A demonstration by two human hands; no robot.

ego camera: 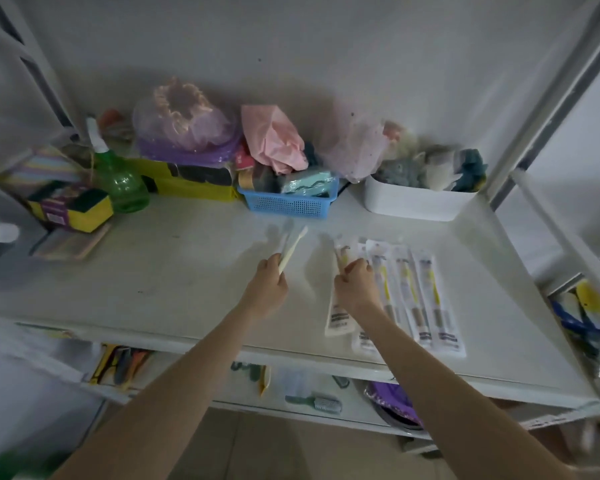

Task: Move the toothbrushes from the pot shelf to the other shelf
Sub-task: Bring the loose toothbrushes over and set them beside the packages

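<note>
My left hand [269, 284] is closed around loose toothbrushes [291, 242], a pale yellow one and a clear one, their heads pointing away over the white shelf [174, 271]. My right hand [355, 284] pinches the top of a packaged toothbrush [340, 306] that lies on the shelf. To its right, several more packaged toothbrushes [426, 296] with yellow handles lie side by side in a row, flat on the shelf.
Along the back stand a blue basket [288, 202], a white bin [416, 202], a green spray bottle [118, 181], yellow boxes and bagged items. Sponges [70, 206] sit at the left. A lower shelf [291, 396] holds brushes and a purple-lidded pot [394, 403].
</note>
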